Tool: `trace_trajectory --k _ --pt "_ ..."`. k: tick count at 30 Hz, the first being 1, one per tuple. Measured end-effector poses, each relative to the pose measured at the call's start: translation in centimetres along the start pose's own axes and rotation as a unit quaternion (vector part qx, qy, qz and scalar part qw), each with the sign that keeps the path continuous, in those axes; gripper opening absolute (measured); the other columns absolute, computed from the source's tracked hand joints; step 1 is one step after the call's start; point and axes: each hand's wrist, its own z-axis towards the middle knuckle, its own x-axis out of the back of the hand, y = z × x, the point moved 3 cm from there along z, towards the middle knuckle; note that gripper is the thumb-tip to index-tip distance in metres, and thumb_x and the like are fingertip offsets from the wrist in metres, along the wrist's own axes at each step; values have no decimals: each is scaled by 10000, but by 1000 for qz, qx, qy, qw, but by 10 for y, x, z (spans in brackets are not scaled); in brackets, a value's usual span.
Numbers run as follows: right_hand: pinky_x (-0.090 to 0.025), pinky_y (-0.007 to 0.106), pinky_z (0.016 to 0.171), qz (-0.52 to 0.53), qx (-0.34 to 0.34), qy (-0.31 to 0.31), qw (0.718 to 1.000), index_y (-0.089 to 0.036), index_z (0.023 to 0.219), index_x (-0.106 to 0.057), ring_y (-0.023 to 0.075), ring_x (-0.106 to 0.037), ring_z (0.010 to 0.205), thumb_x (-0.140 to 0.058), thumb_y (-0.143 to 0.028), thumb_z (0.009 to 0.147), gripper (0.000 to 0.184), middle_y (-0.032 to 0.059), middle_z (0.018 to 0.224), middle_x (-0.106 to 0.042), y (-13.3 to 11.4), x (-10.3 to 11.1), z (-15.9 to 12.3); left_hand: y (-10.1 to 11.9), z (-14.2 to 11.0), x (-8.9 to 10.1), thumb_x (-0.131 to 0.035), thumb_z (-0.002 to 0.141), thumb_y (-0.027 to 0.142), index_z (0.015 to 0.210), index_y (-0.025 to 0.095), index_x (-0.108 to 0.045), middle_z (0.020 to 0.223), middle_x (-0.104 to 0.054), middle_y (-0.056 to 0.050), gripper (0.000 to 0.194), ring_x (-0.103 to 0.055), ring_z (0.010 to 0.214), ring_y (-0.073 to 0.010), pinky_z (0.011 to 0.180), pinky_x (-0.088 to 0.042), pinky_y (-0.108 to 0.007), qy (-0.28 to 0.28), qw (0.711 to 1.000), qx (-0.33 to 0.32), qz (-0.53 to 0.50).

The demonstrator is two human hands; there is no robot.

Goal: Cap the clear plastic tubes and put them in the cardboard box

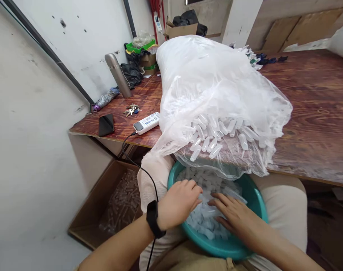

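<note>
A teal basin rests on my lap, filled with small clear plastic vials. My left hand, with a black band on its wrist, lies on the vials at the basin's left side with fingers curled down into them. My right hand lies flat on the vials, fingers stretched out toward the left. Above the basin a large clear plastic bag full of the same vials sits on the wooden table, its open mouth hanging over the table edge into the basin.
A cardboard box with more vials stands on the floor at the left. On the table's left end lie a black phone, keys, a white device with a cable, a steel flask and a folded umbrella. A white wall runs along the left.
</note>
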Motion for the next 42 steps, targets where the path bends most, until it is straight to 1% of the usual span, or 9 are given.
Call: trace_trajectory --k 5,12,16,23,26,30,34,37,42 --pt "-555 439 872 73 -63 -23 995 -234 1078 -675 300 -696 1020 -536 -186 937 204 114 1096 -705 9 16 -34 10 32 -22 -581 971 330 1109 149 -586 1049 -654 -104 228 -656 957 -281 783 -528 -380 -63 998 -14 25" --pt "-539 407 898 178 -84 -166 966 -195 1228 -655 310 -708 1047 -596 -160 885 351 128 1182 -708 -32 20 -8 14 48 -33 -556 964 235 1093 111 -586 1081 -637 -169 182 -663 981 -317 761 -553 -405 -93 995 9 47" --pt "-534 396 883 185 -69 -161 967 -144 1123 -702 328 -707 1022 -632 -111 808 325 166 1138 -724 -41 8 13 16 50 -35 -500 980 198 1098 110 -594 1081 -646 -169 175 -668 989 -316 776 -561 -417 -107 994 4 39" --pt "-524 295 865 217 -33 -146 965 -192 1013 -751 253 -716 1008 -581 -30 767 341 99 1093 -763 -44 8 19 18 61 -43 -634 936 281 1116 121 -626 1108 -685 -162 241 -695 1003 -329 807 -568 -418 -149 989 -6 -9" --pt "-538 311 817 222 -39 -124 966 -205 952 -756 251 -720 935 -587 -83 813 251 83 1005 -762 -41 12 13 15 62 -44 -625 939 254 1121 133 -633 1120 -692 -155 219 -702 993 -328 818 -563 -424 -154 987 -1 -34" --pt "-496 404 967 221 -60 -59 972 -178 1111 -704 278 -659 1087 -521 -155 926 261 119 1100 -719 -28 16 1 8 55 -39 -607 948 240 1151 150 -618 1148 -686 -132 223 -680 1058 -311 889 -537 -411 -133 988 22 -80" --pt "-554 342 885 288 -105 120 944 -229 1135 -697 238 -662 1058 -504 -275 980 251 104 1113 -655 -3 22 -18 4 39 -25 -533 1004 293 1281 210 -563 1246 -648 -69 291 -649 1114 -214 963 -492 -316 -93 983 49 -151" --pt "-583 280 799 312 -137 231 911 -269 1117 -729 216 -672 1013 -562 -343 966 237 83 1081 -616 9 28 -32 7 26 -14 -583 976 378 1199 229 -642 1144 -678 -30 275 -655 999 -169 883 -493 -255 -71 951 84 -288" --pt "-563 228 835 341 -109 221 907 -343 1243 -690 174 -679 1005 -600 -325 977 282 41 1075 -648 -3 39 -39 16 13 -6 -698 896 387 1106 215 -704 1008 -725 -7 271 -644 900 -160 775 -472 -236 -47 911 112 -394"
